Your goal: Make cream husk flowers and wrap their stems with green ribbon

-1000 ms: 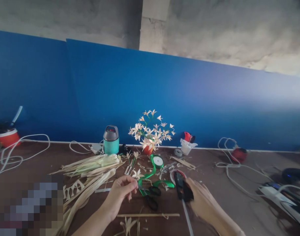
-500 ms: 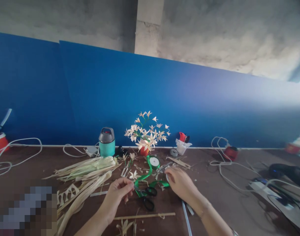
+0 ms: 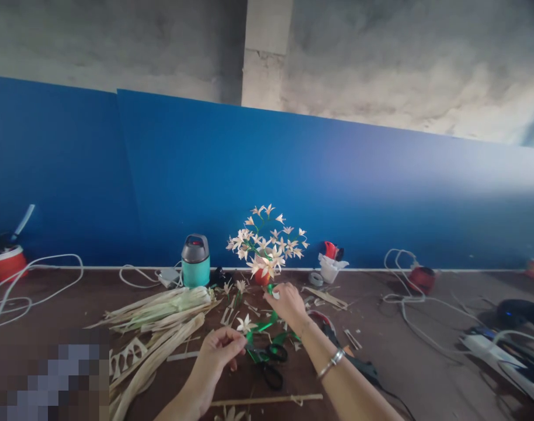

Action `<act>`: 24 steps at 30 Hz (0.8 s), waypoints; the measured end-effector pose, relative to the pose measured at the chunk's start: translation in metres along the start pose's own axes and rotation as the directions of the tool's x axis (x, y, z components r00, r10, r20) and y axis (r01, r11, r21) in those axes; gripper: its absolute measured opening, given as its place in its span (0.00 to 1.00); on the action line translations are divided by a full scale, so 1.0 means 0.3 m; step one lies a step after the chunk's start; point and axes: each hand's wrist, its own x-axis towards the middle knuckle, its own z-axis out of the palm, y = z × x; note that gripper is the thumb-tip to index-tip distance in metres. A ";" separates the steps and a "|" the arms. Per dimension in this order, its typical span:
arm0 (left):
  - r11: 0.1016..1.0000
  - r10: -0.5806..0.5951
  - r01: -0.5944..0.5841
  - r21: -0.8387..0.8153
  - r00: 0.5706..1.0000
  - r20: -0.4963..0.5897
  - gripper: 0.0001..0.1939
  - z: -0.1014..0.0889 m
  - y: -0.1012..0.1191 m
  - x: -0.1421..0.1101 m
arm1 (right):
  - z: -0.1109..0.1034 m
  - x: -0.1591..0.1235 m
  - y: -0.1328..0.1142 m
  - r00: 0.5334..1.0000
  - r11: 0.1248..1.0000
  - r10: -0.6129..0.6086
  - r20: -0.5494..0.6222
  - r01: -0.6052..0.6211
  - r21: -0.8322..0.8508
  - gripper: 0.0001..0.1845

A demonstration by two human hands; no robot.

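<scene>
My left hand (image 3: 221,351) rests on the brown table (image 3: 425,374) with thumb and fingers pinched together; what they pinch is too small to name. A small pale leaf flower (image 3: 245,323) lies just past its fingertips. My right hand (image 3: 287,303) reaches forward and is curled over the green ribbon roll (image 3: 274,294), whose loose green ribbon (image 3: 267,321) trails back toward black-handled scissors (image 3: 271,362). Just beyond the right hand stands a red pot of pale leaf flowers (image 3: 267,248).
Long dried leaf strips (image 3: 162,307) lie at the left, with a thin stick (image 3: 267,400) near me. A black glue gun (image 3: 359,367) lies beside my right forearm. A teal jar (image 3: 196,254), a white cup (image 3: 330,266), cables (image 3: 407,304) and a power strip (image 3: 503,354) are also there.
My right hand left the black glue gun on the table and moved forward and left onto the green ribbon roll. The left hand has stayed pinched in place.
</scene>
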 end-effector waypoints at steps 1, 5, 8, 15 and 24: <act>1.000 0.001 -0.001 -0.004 1.000 -0.005 0.18 0.000 0.001 0.000 | 0.011 0.015 -0.006 0.999 0.998 0.036 0.028 -0.038 0.051 0.09; 1.000 0.018 -0.019 -0.022 0.999 -0.044 0.17 0.002 0.029 -0.004 | 0.033 0.059 -0.010 0.966 0.934 0.151 0.212 -0.209 0.288 0.13; 0.998 0.059 -0.060 -0.003 0.997 -0.040 0.16 0.016 0.059 0.000 | 0.018 0.070 0.008 0.918 0.827 0.180 0.353 -0.336 0.451 0.16; 0.996 0.001 -0.014 0.086 0.989 0.146 0.11 0.117 0.133 0.070 | -0.013 0.046 0.015 0.870 0.533 0.115 0.479 -0.461 0.710 0.16; 0.977 -0.210 0.201 0.064 0.899 0.383 0.14 0.169 0.152 0.127 | -0.042 0.102 0.049 0.898 0.265 0.279 0.340 -0.413 0.871 0.15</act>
